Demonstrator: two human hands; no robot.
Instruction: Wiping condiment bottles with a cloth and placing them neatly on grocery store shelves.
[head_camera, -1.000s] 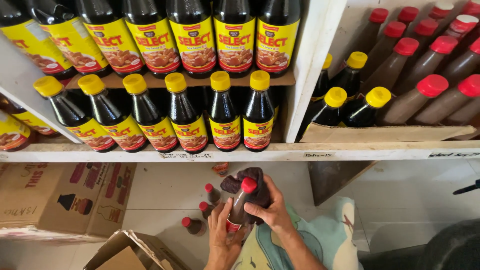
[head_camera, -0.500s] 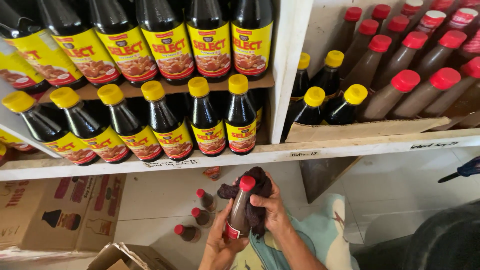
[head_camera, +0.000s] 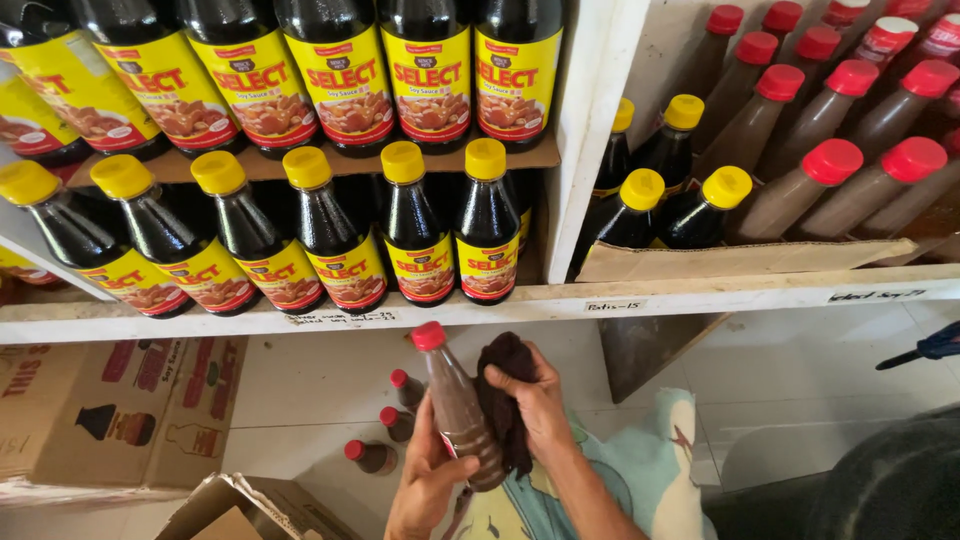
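— What can't you make out from up here?

— My left hand (head_camera: 428, 480) covers the lower part of the bottle (head_camera: 458, 408), and the dark cloth (head_camera: 503, 400) under my right hand (head_camera: 535, 400) hides its far side. My left forearm runs off the bottom edge.

— And the floor?

— Three small bottles (head_camera: 388, 424) stand down there, too small to read; the cardboard box (head_camera: 235, 510) is cut off, its inside unseen.

— The shelf?

— The top row of big bottles (head_camera: 340, 70) loses its caps to the upper edge. The dark shape (head_camera: 890, 480) at bottom right may be clothing.

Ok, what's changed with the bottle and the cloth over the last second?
The dark cloth in the right hand has slid from over the top of the red-capped bottle down its side, so the cap now shows bare. The left hand still grips the bottle low. Shelf bottles unchanged.
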